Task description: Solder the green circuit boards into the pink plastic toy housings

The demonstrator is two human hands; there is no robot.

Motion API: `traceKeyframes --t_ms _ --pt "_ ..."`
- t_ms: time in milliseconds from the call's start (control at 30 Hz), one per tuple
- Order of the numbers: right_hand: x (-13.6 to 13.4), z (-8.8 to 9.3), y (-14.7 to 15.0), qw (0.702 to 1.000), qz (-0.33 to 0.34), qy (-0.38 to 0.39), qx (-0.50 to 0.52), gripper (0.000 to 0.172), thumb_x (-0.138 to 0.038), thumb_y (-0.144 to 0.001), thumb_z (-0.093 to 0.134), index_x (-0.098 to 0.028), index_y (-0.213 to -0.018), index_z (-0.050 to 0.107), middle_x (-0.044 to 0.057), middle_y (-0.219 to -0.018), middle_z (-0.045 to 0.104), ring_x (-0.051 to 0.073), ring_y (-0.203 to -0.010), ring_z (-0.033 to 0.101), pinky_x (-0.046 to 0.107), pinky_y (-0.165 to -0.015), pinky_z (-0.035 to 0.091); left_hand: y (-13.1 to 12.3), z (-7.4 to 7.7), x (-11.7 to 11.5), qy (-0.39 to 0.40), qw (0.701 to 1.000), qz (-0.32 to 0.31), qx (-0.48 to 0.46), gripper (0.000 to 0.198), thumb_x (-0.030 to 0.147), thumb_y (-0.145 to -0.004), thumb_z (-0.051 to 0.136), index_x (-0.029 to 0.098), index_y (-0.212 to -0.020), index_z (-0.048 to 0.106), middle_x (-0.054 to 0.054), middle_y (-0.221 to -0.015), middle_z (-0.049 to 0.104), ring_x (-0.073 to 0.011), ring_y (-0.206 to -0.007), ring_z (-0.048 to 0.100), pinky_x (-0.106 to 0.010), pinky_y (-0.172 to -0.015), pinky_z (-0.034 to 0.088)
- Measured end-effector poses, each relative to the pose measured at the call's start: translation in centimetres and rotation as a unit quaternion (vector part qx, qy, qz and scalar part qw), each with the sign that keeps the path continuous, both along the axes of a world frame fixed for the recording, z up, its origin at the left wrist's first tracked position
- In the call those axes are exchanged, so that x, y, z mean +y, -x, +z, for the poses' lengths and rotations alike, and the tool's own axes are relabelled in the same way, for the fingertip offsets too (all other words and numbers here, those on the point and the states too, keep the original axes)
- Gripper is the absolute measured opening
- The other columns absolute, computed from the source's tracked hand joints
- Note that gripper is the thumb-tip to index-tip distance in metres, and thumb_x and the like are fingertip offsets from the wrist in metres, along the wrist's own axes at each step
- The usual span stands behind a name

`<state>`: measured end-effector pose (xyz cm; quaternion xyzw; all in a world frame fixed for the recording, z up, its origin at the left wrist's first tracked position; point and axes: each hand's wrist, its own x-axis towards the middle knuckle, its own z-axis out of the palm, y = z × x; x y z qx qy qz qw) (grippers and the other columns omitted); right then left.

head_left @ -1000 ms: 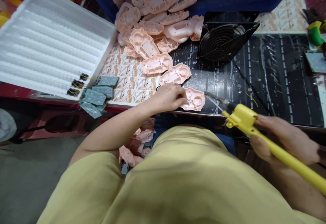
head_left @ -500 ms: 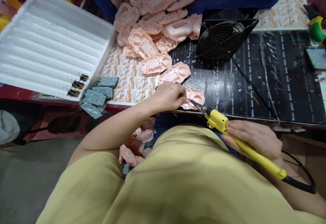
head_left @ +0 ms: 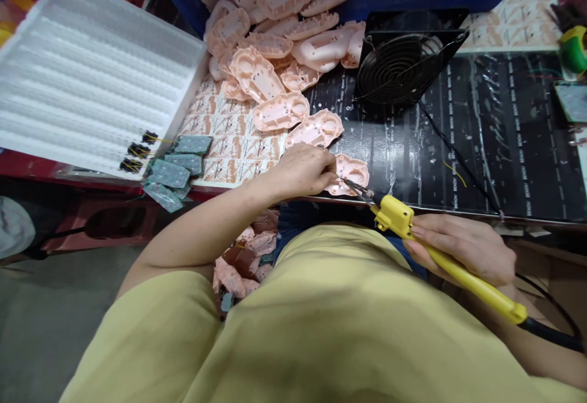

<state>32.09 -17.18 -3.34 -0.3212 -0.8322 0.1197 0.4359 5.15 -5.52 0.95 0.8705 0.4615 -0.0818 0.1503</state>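
With my right fingers (head_left: pixel 458 238) clenched round the yellow soldering iron (head_left: pixel 394 216), a slip of its tip could melt the pink plastic housing (head_left: pixel 353 173) or burn my left fingertips (head_left: pixel 328 173), curled closed against it.

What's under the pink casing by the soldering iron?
A black printed mat shows around the pink casing; the spot beneath is covered, and the left hand hides one end.

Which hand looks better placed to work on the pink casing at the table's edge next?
Probably the right hand: it holds a yellow soldering iron, tip beside the pink plastic casing. The left hand sits at the casing's edge, seemingly steadying it.
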Motion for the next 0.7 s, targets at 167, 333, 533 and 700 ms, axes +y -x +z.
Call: traceKeyframes --t_ms 167,333,533,700 --pt "0.3 0.0 0.2 1.0 0.018 0.018 -0.006 0.033 -0.008 -0.076 0.078 -0.02 -0.105 0.066 0.002 -0.087 0.073 0.018 -0.082 0.072 0.026 -0.072 0.064 0.1 0.0 0.1 -0.003 1.0 -0.003 -0.002 0.026 0.033 -0.086 0.057 0.018 -0.092 0.077 -0.007 -0.087 0.076 -0.023 -0.082 0.069 -0.03 -0.068 0.042" --pt "0.3 0.7 -0.6 0.999 -0.017 0.027 0.023 0.023 -0.012 -0.083 0.073 -0.022 -0.102 0.066 0.003 -0.085 0.072 0.017 -0.077 0.071 0.026 -0.067 0.063 0.0 -0.1 0.2 -0.006 1.0 -0.009 0.016 0.025 0.031 -0.085 0.057 0.019 -0.093 0.077 -0.007 -0.087 0.077 -0.0236 -0.084 0.07 -0.03 -0.069 0.042" --pt "0.6 0.6 -1.1 0.996 -0.078 -0.032 0.022 0.041 -0.014 -0.083 0.073 -0.023 -0.122 0.065 0.002 -0.083 0.072 0.018 -0.07 0.071 0.025 -0.061 0.061 -0.2 0.1 0.2 -0.006 1.0 -0.006 0.024 0.024 0.029 -0.084 0.056 0.019 -0.091 0.077 -0.007 -0.086 0.076 -0.0235 -0.084 0.07 -0.03 -0.068 0.042" --pt "-0.1 0.3 -1.1 0.986 -0.166 -0.013 -0.02 0.06 -0.02 -0.086 0.073 -0.024 -0.142 0.053 0.006 -0.099 0.074 0.023 -0.08 0.072 0.032 -0.073 0.063 -0.4 0.3 0.0 -0.013 0.999 -0.005 0.035 0.024 0.029 -0.084 0.056 0.019 -0.09 0.077 -0.006 -0.086 0.076 -0.0225 -0.083 0.069 -0.03 -0.07 0.043"
